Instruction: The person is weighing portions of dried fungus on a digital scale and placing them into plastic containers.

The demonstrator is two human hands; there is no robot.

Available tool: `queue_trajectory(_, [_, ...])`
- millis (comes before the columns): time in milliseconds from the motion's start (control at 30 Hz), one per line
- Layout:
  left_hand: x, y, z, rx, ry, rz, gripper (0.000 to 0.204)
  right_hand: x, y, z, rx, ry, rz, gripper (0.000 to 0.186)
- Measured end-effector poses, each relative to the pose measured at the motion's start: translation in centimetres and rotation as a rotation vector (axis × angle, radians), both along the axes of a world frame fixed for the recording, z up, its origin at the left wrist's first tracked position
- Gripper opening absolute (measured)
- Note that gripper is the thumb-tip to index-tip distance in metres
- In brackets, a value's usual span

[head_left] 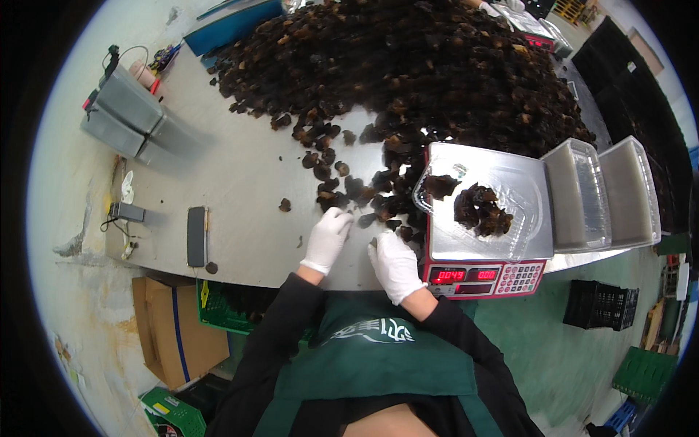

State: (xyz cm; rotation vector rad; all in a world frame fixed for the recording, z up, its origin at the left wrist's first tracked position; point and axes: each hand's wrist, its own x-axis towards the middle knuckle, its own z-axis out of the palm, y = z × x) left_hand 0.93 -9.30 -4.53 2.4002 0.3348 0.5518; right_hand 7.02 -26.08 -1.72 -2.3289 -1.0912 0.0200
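Note:
My left hand (328,240), in a white glove, is at the near edge of a spread of dark brown wood ear mushrooms (331,200). Its fingers are drawn together, and what they pinch, if anything, is hidden. Beside it my right hand (395,268), also gloved in white, has its fingers curled; I cannot make out what is in them. Just right of that hand stands a red and silver digital scale (451,240), its display lit. On its plate rests a clear plastic tray (520,231) with a clump of wood ears (480,210) and a single piece near its left side.
A big heap of wood ears (408,65) covers the far table. Stacked clear trays (582,197) stand right of the scale. A phone-like dark slab (196,237) and grey containers (127,109) are at left. A blue bin (233,25) sits far left; a black crate (601,304) stands on the floor.

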Motion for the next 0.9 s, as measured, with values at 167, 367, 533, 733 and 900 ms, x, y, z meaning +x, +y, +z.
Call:
queue_trajectory(167, [1.4, -2.2, 6.7, -0.356, -0.172, 0.017, 0.011, 2.3, -4.0, 8.3, 0.156, -0.040, -0.187, 0.017])
queue_trajectory(367, [9.5, -7.5, 11.9, -0.050, -0.390, -0.403, 0.028, 8.3, -9.8, 8.6, 0.108, -0.253, -0.374, 0.049])
queue_trajectory(533, [9.1, -7.4, 12.8, 0.156, -0.296, -0.319, 0.034, 7.5, -11.1, 9.7, 0.139, -0.092, -0.454, 0.053])
queue_trajectory(733, [1.8, 1.7, 5.0, 0.232, 0.081, 0.228, 0.029, 6.0, -10.9, 8.7, 0.469, -0.137, -0.328, 0.033])
queue_trajectory(900, [-1.9, 6.1, -0.7, -0.040, 0.011, 0.299, 0.016, 4.5, -8.6, 9.0, 0.334, -0.134, -0.203, 0.034])
